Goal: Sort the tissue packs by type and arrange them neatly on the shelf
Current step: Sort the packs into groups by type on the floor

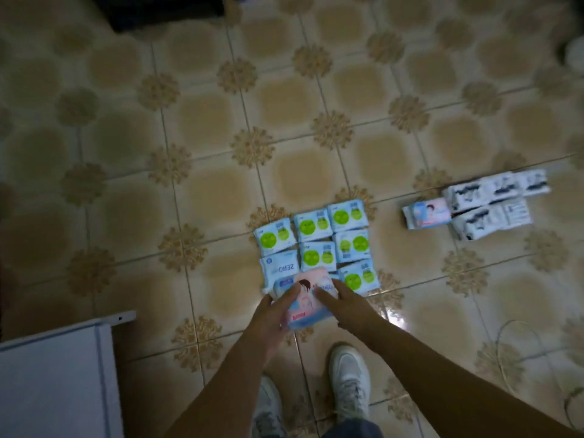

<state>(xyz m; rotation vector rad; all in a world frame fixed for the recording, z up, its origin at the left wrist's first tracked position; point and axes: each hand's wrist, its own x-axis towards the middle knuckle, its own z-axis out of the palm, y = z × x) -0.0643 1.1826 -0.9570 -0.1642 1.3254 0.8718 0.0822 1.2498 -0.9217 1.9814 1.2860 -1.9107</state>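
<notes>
Tissue packs lie grouped on the tiled floor (221, 191), which is patterned in beige squares with brown rosettes under dim light. Both hands hold a pink-and-blue pack (305, 300) above the near edge of the green-dot packs (319, 245): the left hand (271, 314) curls round its left side, the right hand (344, 306) grips its right side with fingers laid across the top. Its print is blurred, and it hides part of the ZERO pack (279, 269) beneath. Farther right, well apart, a second pink pack (426, 213) sits just beside black-and-white packs (493, 205); their markings cannot be read. A white cabinet (53, 374) is cut off at the near left. Two white shoes (349, 380) show near the bottom edge.
</notes>
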